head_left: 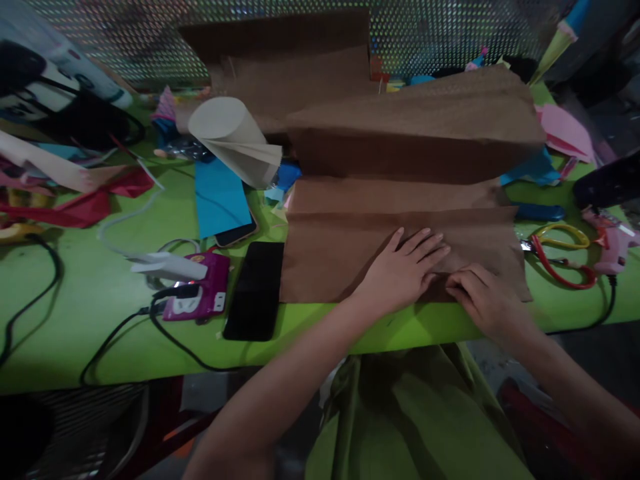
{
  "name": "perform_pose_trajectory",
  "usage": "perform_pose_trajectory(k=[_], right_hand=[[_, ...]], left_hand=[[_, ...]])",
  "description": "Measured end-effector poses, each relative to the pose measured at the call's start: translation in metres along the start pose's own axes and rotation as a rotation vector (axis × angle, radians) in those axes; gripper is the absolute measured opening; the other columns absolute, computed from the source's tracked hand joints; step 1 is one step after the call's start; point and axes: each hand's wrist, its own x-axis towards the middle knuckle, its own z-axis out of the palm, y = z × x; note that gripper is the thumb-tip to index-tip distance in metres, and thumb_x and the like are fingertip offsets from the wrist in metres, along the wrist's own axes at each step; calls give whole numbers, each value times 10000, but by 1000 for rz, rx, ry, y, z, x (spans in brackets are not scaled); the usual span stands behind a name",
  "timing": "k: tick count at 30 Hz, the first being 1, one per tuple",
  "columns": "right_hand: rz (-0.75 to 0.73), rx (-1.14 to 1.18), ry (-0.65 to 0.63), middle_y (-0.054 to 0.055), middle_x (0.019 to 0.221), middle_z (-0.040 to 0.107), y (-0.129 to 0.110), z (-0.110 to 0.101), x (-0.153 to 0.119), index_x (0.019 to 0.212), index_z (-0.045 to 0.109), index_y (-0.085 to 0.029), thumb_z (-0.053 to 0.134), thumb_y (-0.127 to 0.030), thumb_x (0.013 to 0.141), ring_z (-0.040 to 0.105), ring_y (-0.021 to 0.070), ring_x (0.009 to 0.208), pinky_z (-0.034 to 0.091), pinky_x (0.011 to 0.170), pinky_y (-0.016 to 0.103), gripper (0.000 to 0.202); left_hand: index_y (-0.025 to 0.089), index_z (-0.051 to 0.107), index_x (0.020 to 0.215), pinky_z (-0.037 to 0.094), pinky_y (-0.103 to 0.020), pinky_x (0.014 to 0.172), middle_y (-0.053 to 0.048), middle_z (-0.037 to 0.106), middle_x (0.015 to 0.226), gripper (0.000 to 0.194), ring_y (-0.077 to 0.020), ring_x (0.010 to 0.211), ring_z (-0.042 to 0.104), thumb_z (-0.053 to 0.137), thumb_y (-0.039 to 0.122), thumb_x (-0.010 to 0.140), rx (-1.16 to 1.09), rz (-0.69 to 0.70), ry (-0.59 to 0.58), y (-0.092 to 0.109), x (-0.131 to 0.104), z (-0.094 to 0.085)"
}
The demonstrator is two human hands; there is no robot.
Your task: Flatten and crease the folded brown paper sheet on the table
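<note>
A large sheet of brown paper point(330, 260) with crosswise creases lies along the near edge of the green table; its far part point(415, 127) stands up in a fold. My left hand point(403, 273) rests flat on the near part, fingers stretched out. Just right of it, my right hand point(483, 297) has its thumb and fingers pinched together at the paper's near side, where a small bit of paper looks raised. The fingertips hide most of what is between them.
Left of the paper lie a black phone point(255, 290), a purple power strip point(200, 287) with plugged cables, blue paper point(220, 200) and a cream paper roll point(230, 137). Red-handled scissors point(563, 273), a yellow ring point(565, 235) and a pink glue gun point(615, 247) lie right.
</note>
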Motion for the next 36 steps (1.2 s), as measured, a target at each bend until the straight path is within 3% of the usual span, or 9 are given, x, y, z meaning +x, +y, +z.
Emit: perform_pose_trajectory(k=[12,21,36], right_hand=[[48,-2,131,93,945,679,-6,11,-4,972,650,-231,463,-309,1108,661,255,851,520,775,404,243],[11,143,14,64,1014,757,6,-12,2,1052,716,-245,543,-326,1096,748,237,894,547,783,386,196],[-81,-208,32,82,963,721,-5,-5,-3,960,677,-233,474,-244,1112,635,202,721,435,645,363,254]], left_hand=[[241,401,1703,238,-591,1371,-28,322,1810,552,-253,1689,276,359,367,1167,0,1,-1,0,0,1],[262,408,1701,228,-577,1371,-32,327,1809,550,-248,1691,273,367,386,1166,7,-3,-1,0,1,2],[254,417,1697,243,-572,1368,-31,349,1801,547,-246,1681,298,372,324,1156,22,1,29,1,0,4]])
